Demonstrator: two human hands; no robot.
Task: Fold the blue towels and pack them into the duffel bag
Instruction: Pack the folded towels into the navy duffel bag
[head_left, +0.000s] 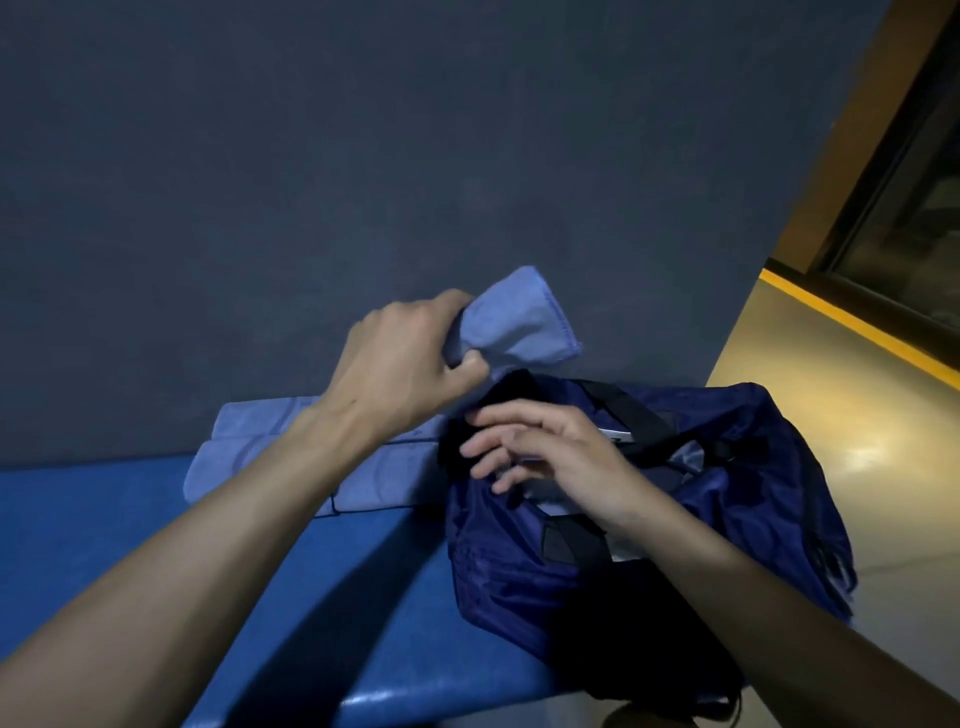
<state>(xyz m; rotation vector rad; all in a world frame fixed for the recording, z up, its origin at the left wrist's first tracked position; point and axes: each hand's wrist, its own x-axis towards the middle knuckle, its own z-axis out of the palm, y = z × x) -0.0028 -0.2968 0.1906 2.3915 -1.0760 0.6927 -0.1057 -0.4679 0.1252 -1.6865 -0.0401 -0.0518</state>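
My left hand grips a folded light-blue towel and holds it in the air just above the open mouth of the navy duffel bag. My right hand lies over the bag's opening with fingers spread and relaxed, touching its dark rim; whether it pinches the fabric I cannot tell. Something pale shows inside the bag under that hand. Two more folded light-blue towels lie side by side on the blue bench, left of the bag and partly hidden by my left forearm.
The bench runs along a dark grey wall. The bag hangs over the bench's right end, its black straps lying across the top. To the right is a yellowish floor with a yellow stripe and a dark glass door frame.
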